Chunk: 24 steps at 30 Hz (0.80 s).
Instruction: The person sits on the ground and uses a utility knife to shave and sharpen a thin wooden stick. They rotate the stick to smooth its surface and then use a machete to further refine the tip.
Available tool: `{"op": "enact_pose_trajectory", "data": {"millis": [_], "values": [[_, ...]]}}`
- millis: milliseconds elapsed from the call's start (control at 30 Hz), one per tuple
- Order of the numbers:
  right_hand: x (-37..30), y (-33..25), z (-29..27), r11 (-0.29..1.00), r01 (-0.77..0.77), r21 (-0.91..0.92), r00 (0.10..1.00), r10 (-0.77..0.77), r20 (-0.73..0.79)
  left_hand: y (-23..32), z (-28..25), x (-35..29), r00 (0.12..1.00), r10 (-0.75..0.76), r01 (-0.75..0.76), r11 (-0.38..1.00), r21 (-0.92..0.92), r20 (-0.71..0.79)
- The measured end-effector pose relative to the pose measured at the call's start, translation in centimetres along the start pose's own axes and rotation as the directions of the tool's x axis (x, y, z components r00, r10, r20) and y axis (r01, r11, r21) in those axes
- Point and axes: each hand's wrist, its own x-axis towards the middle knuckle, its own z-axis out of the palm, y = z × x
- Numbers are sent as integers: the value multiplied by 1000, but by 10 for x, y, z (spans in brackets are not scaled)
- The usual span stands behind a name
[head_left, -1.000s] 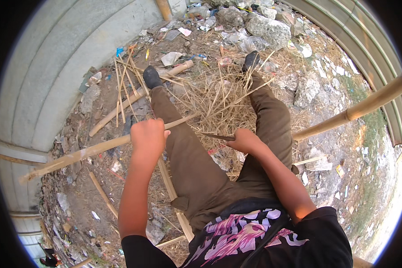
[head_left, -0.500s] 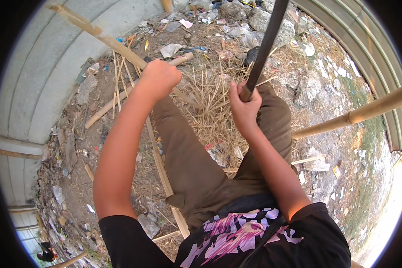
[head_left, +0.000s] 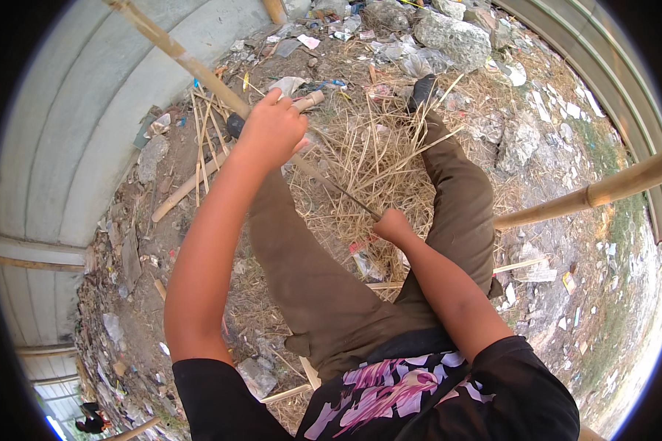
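Observation:
My left hand (head_left: 274, 132) is closed around a long bamboo pole (head_left: 180, 53) that slants in from the upper left. The pole's lower end emerges past my fingers, between my spread legs. Held low in front of me, my right hand (head_left: 395, 228) is closed on a machete, its handle mostly hidden in the fist. The dark blade (head_left: 357, 201) is seen nearly edge-on, pointing up and left at the pole's lower end. I cannot tell whether blade and pole touch. Under them lies a heap of pale bamboo shavings (head_left: 360, 162).
A thicker bamboo piece (head_left: 180, 192) lies crosswise beyond my left hand, with several thin bamboo strips (head_left: 202, 140) over it. Another bamboo pole (head_left: 581, 198) juts in from the right. Rocks (head_left: 452, 40) and scattered litter cover the ground. Grey panel walls (head_left: 73, 140) stand left and right.
My right hand has dropped with the machete, whose blade swung from upright to pointing left at the pole. The left hand's fingers have shifted slightly on the pole.

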Motion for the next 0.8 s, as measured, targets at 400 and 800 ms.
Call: {"op": "enact_pose_trajectory", "data": {"millis": [400,800], "values": [[-5,-8,14,999,-39,5,998,39,44,-47,-3,-97,-346,-928,15,-154,-988,139],[10,-3,9,987,-20,157,997,7,79,-57,-37,-28,53,-996,-492,-94,-866,78]]}}
